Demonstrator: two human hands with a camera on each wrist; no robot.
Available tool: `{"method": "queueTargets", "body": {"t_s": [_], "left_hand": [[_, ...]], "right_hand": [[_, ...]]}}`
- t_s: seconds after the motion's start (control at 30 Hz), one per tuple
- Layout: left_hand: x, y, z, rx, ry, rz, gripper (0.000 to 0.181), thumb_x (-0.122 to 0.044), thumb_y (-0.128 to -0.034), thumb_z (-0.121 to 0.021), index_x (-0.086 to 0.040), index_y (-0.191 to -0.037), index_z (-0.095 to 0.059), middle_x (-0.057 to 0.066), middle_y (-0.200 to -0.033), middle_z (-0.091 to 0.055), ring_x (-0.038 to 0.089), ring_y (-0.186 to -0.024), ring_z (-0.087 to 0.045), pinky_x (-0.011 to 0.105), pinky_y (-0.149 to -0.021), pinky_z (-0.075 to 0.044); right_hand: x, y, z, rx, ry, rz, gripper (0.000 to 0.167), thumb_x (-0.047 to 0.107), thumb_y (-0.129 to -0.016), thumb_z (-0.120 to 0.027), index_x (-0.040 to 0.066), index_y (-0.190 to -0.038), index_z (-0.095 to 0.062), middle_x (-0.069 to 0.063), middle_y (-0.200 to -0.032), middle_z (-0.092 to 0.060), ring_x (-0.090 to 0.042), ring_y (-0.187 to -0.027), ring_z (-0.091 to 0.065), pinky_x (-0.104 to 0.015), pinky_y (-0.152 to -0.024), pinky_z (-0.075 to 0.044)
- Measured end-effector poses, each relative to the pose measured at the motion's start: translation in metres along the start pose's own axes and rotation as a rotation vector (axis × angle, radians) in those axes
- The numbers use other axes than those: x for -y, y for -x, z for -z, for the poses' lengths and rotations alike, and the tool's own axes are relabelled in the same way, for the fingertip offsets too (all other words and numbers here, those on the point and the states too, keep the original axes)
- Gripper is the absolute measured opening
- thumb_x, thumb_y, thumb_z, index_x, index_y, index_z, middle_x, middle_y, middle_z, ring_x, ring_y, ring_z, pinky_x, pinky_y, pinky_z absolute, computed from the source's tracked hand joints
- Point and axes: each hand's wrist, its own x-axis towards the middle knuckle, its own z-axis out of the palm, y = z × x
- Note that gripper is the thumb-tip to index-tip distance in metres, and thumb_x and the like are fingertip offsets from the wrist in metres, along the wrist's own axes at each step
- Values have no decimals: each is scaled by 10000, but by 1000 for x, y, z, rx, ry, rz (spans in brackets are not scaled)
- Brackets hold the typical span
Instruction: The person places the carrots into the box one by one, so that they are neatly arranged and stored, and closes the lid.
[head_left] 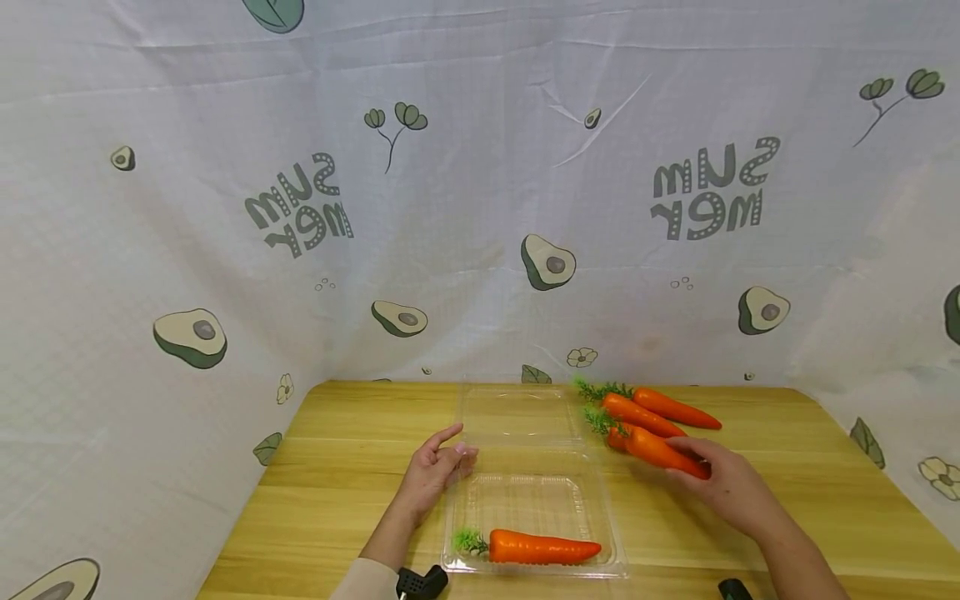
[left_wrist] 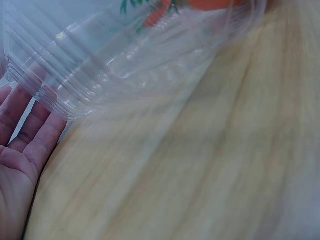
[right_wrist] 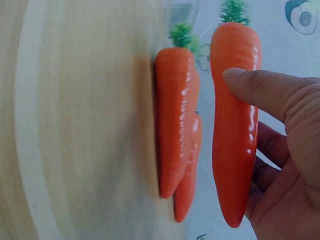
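Observation:
My right hand [head_left: 720, 483] pinches an orange carrot [head_left: 654, 450] with a green tuft, thumb on one side and fingers on the other. In the right wrist view that carrot [right_wrist: 235, 135] appears lifted off the table, apart from the other carrots [right_wrist: 175, 120]. A clear plastic clamshell box [head_left: 611, 533] lies with its lid [head_left: 517, 414] folded back. One carrot [head_left: 540, 547] lies crosswise in its near part. My left hand [head_left: 431, 479] is at the box's left side; in the left wrist view its extended fingers [left_wrist: 37, 127] touch the plastic wall.
Loose carrots [head_left: 677, 408] lie on the wooden table [head_left: 352, 467], right of the lid, tufts pointing left. A white cloth printed with avocados [head_left: 480, 167] hangs around the table's back and sides.

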Motion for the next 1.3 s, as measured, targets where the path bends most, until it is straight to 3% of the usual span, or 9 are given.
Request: {"method": "queueTargets", "body": {"t_s": [0.23,0.53,0.63,0.87,1.3], "left_hand": [[1,1,0,-1,-8,2,617,-200,-1039,-610,31,-1551,-357,148,-1178,-743,246,-1160,-703,349,-990,-564],[1,1,0,2,13,9,631,-202,-1036,-617,38,-1554,-347,158,-1183,-744,167,-1108,-718,318,-973,-571],[0,2,1,3,15,6,635,-205,-1036,-618,41,-1554,-344,169,-1187,-741,183,-1120,-714,323,-977,-569],[0,1,1,-2,-6,7,626,-215,-1034,-621,23,-1551,-362,215,-1222,-720,188,-1119,-716,318,-972,-571],[1,0,1,-5,-8,3,632,-212,-1025,-634,20,-1550,-368,177,-1203,-738,123,-1060,-727,304,-958,-575]], "right_hand": [[14,4,3,-37,-13,26,512,318,-887,-802,92,-1323,-657,-262,-1326,-639,-436,-1122,-616,-622,-897,-520],[39,7,4,-60,-4,76,502,298,-843,-843,88,-1275,-697,-219,-1272,-686,-387,-1089,-652,-572,-882,-540],[47,8,4,-59,-10,72,504,324,-836,-848,97,-1263,-707,-205,-1265,-694,-355,-1061,-657,-519,-850,-559],[62,11,1,-87,-10,104,448,350,-827,-854,150,-1212,-739,-81,-1154,-734,-156,-915,-613,-262,-737,-531],[79,18,-8,-178,-48,231,399,315,-767,-905,234,-1133,-770,18,-1111,-759,-43,-884,-597,-275,-743,-555]]}}
